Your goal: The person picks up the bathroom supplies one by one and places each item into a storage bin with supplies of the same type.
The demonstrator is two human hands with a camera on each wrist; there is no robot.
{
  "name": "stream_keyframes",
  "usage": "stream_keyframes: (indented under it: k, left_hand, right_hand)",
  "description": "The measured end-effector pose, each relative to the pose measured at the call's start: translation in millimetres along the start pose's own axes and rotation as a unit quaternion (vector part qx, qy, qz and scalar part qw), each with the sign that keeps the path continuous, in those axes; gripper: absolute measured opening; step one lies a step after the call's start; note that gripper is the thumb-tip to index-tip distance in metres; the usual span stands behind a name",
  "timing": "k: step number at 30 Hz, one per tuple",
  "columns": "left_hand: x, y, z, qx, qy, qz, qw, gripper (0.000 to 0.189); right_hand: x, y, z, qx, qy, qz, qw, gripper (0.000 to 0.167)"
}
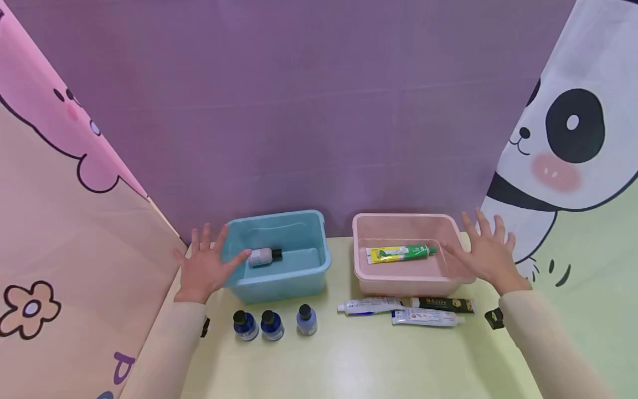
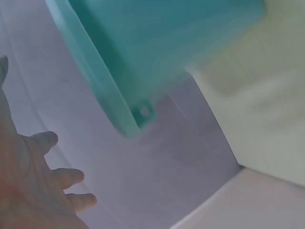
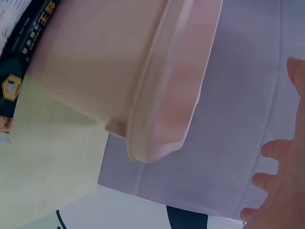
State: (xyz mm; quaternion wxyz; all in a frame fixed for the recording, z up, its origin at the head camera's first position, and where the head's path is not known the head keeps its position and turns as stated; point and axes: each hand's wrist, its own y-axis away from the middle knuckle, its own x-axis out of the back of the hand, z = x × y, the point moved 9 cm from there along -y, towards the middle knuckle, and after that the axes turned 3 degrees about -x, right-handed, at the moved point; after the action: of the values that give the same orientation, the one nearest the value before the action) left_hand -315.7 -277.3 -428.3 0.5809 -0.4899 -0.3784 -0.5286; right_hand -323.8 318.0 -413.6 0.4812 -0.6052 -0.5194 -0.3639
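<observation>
My left hand (image 1: 206, 269) is spread flat with fingers apart at the left end of the blue bin (image 1: 281, 285), its thumb reaching over the rim. Inside that bin lies a pale bottle with a black cap (image 1: 264, 256). On the other side, my right hand (image 1: 488, 255) spreads its fingers by the right end of the pink bin (image 1: 404, 287), thumb over the rim. A green and yellow toothpaste tube (image 1: 399, 254) lies in the pink bin. Both hands hold nothing. In the left wrist view the fingers (image 2: 66, 179) stand apart from the blue bin.
In front of the blue bin stand two dark blue bottles (image 1: 246, 326) and a lighter blue bottle (image 1: 306, 320). Before the pink bin lie two white toothpaste tubes (image 1: 426, 317) and a black tube (image 1: 446, 305). A purple cloth wall (image 1: 319, 111) rises behind the bins.
</observation>
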Motion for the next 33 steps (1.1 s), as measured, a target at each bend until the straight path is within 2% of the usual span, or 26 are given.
stream_keyframes:
  k: [4, 8, 14, 19, 25, 29, 31, 33]
  left_hand:
    - [-6.4, 6.0, 19.8, -0.015, 0.014, 0.014, 0.9997, 0.092]
    - [-15.8, 13.6, 43.4, -0.036, 0.029, 0.037, 0.9982, 0.086]
    - [-20.8, 29.8, 85.0, -0.064, 0.06, 0.087, 0.9924, 0.073]
    - [-19.6, 44.0, 120.4, -0.093, 0.087, 0.151, 0.9803, 0.05]
    - [-27.3, 55.2, 162.0, -0.158, 0.118, 0.197, 0.9605, 0.026]
    - [-34.1, 59.4, 187.8, -0.192, 0.14, 0.214, 0.9476, 0.018]
    - [-39.3, 60.7, 199.6, -0.198, 0.156, 0.213, 0.9441, 0.017]
    - [-46.9, 60.7, 210.1, -0.193, 0.179, 0.196, 0.9445, 0.016]
  right_hand:
    - [0.8, 11.8, -2.2, 0.0, -0.018, 0.026, 0.9995, 0.084]
    - [-2.7, 24.5, -2.2, -0.011, -0.058, 0.04, 0.9975, 0.074]
    - [-1.9, 41.7, 3.2, -0.038, -0.116, 0.091, 0.9884, 0.062]
    - [-4.1, 57.3, 14.9, -0.075, -0.155, 0.131, 0.9762, 0.048]
    - [-22.4, 76.3, 32.6, -0.129, -0.19, 0.134, 0.964, 0.037]
    - [-37.3, 85.8, 44.0, -0.162, -0.207, 0.128, 0.9563, 0.032]
    - [-43.0, 89.7, 48.4, -0.174, -0.209, 0.123, 0.9545, 0.03]
    - [-48.2, 93.4, 52.4, -0.185, -0.211, 0.115, 0.9528, 0.029]
